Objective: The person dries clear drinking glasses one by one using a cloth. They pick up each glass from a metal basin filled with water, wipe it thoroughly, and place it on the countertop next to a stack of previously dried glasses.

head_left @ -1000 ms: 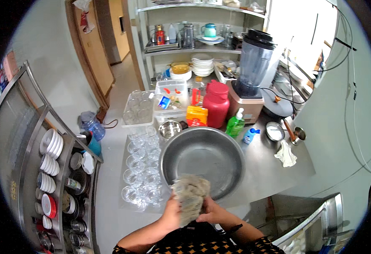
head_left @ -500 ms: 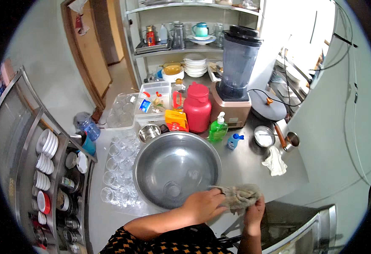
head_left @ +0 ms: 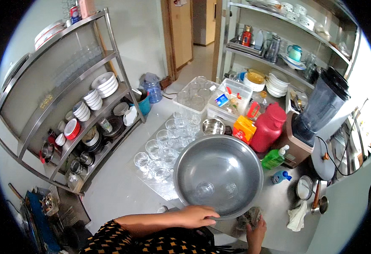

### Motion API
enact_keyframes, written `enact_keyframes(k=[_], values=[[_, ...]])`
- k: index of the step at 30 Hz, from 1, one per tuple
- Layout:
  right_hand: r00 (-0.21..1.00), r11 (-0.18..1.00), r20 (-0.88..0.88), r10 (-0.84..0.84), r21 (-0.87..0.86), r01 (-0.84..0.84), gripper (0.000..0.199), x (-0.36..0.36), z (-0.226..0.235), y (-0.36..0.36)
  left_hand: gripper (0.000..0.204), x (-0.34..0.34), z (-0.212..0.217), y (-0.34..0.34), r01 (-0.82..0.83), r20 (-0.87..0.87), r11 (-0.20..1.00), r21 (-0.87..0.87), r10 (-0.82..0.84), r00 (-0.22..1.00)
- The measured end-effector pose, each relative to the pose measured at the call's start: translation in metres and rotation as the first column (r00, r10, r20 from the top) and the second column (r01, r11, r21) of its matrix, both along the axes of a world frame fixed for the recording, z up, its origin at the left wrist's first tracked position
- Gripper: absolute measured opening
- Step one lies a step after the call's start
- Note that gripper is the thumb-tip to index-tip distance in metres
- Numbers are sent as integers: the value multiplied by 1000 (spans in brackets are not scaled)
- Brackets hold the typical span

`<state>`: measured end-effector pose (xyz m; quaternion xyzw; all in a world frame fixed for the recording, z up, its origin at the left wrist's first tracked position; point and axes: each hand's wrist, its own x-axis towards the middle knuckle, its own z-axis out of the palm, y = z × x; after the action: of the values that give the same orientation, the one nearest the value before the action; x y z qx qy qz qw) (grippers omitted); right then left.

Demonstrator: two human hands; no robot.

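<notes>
A large round steel basin point(head_left: 253, 169) stands near the table's front edge. At its bottom lies a clear drinking glass point(head_left: 204, 189); whether the shiny patch beside it is another glass I cannot tell. My left hand point(head_left: 198, 216) is at the basin's near rim, its fingers stretched out and holding nothing; I cannot make out whether they touch the metal. Right of the basin, my right hand point(head_left: 257, 230) grips a crumpled grey-brown cloth point(head_left: 249, 216) low over the tabletop. Several clear glasses point(head_left: 164, 137) are grouped left of the basin.
Behind the basin stand a small steel bowl point(head_left: 213, 126), an orange box point(head_left: 244, 128), a red jug point(head_left: 270, 127), a green pump bottle point(head_left: 274, 158) and a blender point(head_left: 321, 108). A white cloth point(head_left: 297, 216) and pans lie right. A dish rack point(head_left: 122, 67) stands left.
My view has swung left, bringing more of the dish rack in. The left hand has let go of the cloth and come to the basin's near rim; the right hand keeps the cloth, now lower.
</notes>
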<state>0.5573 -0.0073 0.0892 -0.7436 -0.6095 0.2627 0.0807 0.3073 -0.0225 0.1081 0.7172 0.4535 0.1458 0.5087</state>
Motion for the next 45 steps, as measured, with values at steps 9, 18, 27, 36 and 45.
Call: enact_keyframes(k=[9, 18, 27, 36, 45], values=[[965, 798, -199, 168, 602, -16, 62, -40, 4, -2, 23, -84, -37, -45, -216, 81, 976, 4, 215, 973], [795, 862, -442, 416, 471, -188, 64, -193, -4, -40, 23, -221, -54, -107, -458, 111, 888, -42, 459, 881], [761, 949, -571, 308, 131, -286, 67, -311, -37, -66, 43, -316, -122, -148, -767, 129, 638, -61, 767, 628], [847, 915, -430, 312, 376, -147, 93, -329, -112, -35, 71, -310, -135, -101, -840, 153, 526, 131, 827, 541], [839, 922, -420, 346, 320, -220, 99, -336, -131, -10, 96, -292, -158, -56, -814, 156, 553, 181, 801, 579]])
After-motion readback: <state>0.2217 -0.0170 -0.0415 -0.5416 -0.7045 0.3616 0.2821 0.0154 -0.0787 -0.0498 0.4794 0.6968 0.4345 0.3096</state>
